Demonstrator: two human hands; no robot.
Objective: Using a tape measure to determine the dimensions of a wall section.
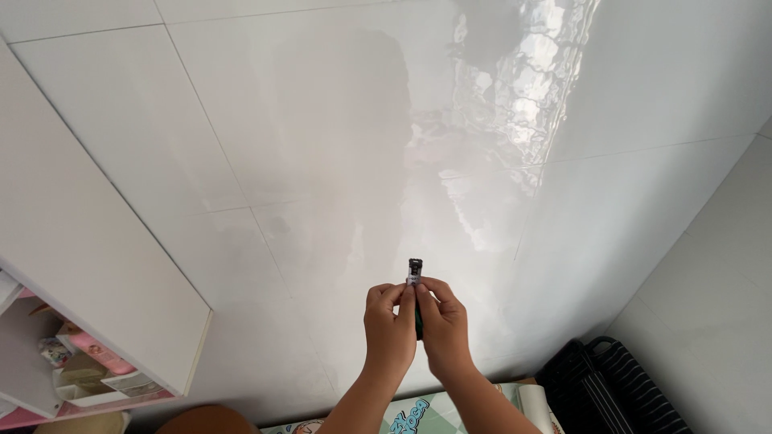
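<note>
Holding a small dark tool (416, 281) with both hands, I am raising it toward a glossy white tiled wall (338, 137). My left hand (389, 325) is pinching the tool from its nine o'clock side, and my right hand (442, 321) is pinching it from three o'clock, so the two hands are pressing together around its lower part, fingertips touching. The tool's black tip, with a pale band just under it, is poking out at twelve o'clock above my fingers; a strip of green body is showing between the hands. What kind of tool it is, I cannot tell. It is sitting just below the centre of the view, close to the wall, though I cannot tell whether it is touching the tile.

At eight o'clock from my hands a white shelf unit (104, 265) is standing, with pink and beige packages (88, 362) resting inside it. At four o'clock a black ribbed bag (603, 386) is lying in the corner. At six o'clock, under my forearms, a patterned green and white sheet (426, 414) is showing.
</note>
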